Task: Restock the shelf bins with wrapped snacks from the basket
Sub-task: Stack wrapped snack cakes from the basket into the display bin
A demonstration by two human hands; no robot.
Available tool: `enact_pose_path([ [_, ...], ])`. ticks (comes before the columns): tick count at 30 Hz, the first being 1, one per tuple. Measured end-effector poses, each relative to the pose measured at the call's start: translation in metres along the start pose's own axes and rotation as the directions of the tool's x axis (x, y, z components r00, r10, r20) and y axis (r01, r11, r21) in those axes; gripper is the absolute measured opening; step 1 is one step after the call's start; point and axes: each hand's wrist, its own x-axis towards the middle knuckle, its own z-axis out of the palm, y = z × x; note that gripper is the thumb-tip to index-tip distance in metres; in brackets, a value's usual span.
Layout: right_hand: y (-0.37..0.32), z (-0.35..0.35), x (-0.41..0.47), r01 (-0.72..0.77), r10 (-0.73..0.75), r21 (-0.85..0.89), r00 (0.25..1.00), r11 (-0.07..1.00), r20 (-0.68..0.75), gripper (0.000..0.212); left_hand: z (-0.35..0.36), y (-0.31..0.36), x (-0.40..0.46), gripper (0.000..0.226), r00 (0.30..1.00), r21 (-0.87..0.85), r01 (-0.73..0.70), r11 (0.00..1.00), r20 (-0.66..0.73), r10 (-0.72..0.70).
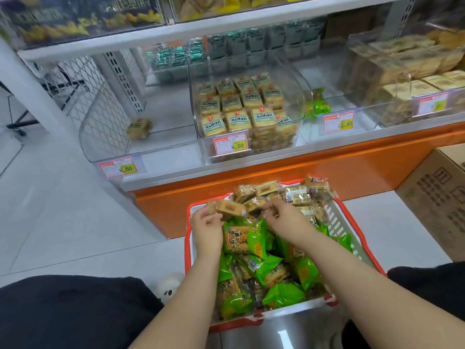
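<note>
Shop shelf bins (pixel 141 137) at 12 o'clock; left hand (pixel 206 226) gripping tan snack (pixel 225 208), right hand (pixel 281 216) pinching another over basket (pixel 352 217); advising lifting both clear, sorting tan to near-empty bin.

Pale tiled floor (pixel 63 222), orange shelf base (pixel 314 172), cardboard box (pixel 437 195).

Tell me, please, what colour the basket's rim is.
Red: the basket's rim shows best in the head view, its only view.
</note>
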Motion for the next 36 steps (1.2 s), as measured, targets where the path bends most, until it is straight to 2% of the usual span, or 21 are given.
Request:
enact_pose_path([
  [2,-0.002,0.0,-0.003,-0.009,0.008,0.045,1.0,0.999,0.019,0.022,-0.004,0.002,0.001,0.028,0.996,-0.032,0.025,0.999,0.089,-0.022],
  [3,-0.003,0.001,-0.004,-0.012,0.01,0.06,1.0,0.998,0.028,0.022,-0.004,0.006,0.002,0.038,0.989,-0.018,0.023,1.0,0.146,-0.02],
  [6,-0.008,0.004,-0.008,-0.011,0.01,0.039,0.999,0.999,0.038,0.022,0.002,0.018,0.002,0.072,0.967,0.132,-0.031,0.991,0.256,-0.004],
  [8,-0.011,0.006,-0.01,0.003,-0.003,0.004,0.999,1.0,0.035,0.024,0.009,0.023,0.0,0.08,0.956,0.241,-0.058,0.969,0.293,-0.015],
  [9,-0.012,0.008,-0.012,0.009,-0.009,-0.007,0.999,1.0,0.037,0.025,0.012,0.023,-0.001,0.075,0.955,0.27,-0.06,0.961,0.296,-0.024],
  [13,-0.014,0.007,-0.017,0.019,-0.017,-0.024,0.999,1.0,0.05,0.025,0.013,0.019,-0.007,0.03,0.978,0.236,-0.081,0.968,0.206,0.032],
  [15,-0.016,0.004,-0.017,0.014,-0.014,-0.017,0.999,1.0,0.03,0.023,0.009,0.018,-0.02,0.023,0.985,0.165,-0.076,0.983,0.167,0.048],
  [18,-0.022,-0.001,-0.013,0.003,-0.001,0.062,0.999,0.998,-0.035,0.006,0.003,0.017,-0.049,0.012,0.985,0.025,-0.106,0.994,0.14,0.101],
  [19,-0.026,-0.004,-0.012,-0.003,0.008,0.085,0.998,0.996,-0.055,0.008,0.0,0.019,-0.059,0.007,0.983,-0.016,-0.128,0.992,0.131,0.129],
  [21,-0.035,-0.011,-0.01,-0.006,0.013,0.113,0.998,0.994,-0.064,0.02,-0.004,0.022,-0.07,0.011,0.968,-0.055,-0.206,0.977,0.133,0.212],
  [23,-0.043,-0.023,-0.009,0.022,-0.015,0.158,0.999,0.987,-0.041,0.033,-0.009,0.033,-0.076,0.022,0.938,-0.072,-0.25,0.966,0.229,0.26],
  [26,-0.055,-0.049,-0.009,0.052,-0.085,0.242,0.988,0.969,0.126,0.042,-0.014,0.061,-0.082,0.029,0.863,-0.097,-0.291,0.952,0.402,0.305],
  [28,-0.061,-0.069,-0.01,0.016,-0.105,0.293,0.951,0.956,0.291,0.038,-0.018,0.082,-0.082,0.03,0.807,-0.136,-0.323,0.936,0.478,0.348],
  [30,-0.068,-0.089,-0.011,-0.022,-0.114,0.331,0.915,0.943,0.386,0.032,-0.021,0.1,-0.078,0.034,0.757,-0.161,-0.316,0.935,0.552,0.35],
  [33,-0.08,-0.115,-0.011,-0.084,-0.081,0.375,0.911,0.923,0.403,0.026,-0.021,0.123,-0.069,0.041,0.766,-0.03,-0.429,0.903,0.518,0.381],
  [34,-0.084,-0.122,-0.011,-0.091,-0.067,0.38,0.921,0.921,0.384,0.021,-0.021,0.131,-0.066,0.04,0.78,0.041,-0.482,0.875,0.475,0.408],
  [36,-0.091,-0.132,-0.012,-0.091,-0.049,0.408,0.946,0.908,0.319,0.014,-0.018,0.145,-0.06,0.043,0.757,0.16,-0.586,0.794,0.458,0.467],
])
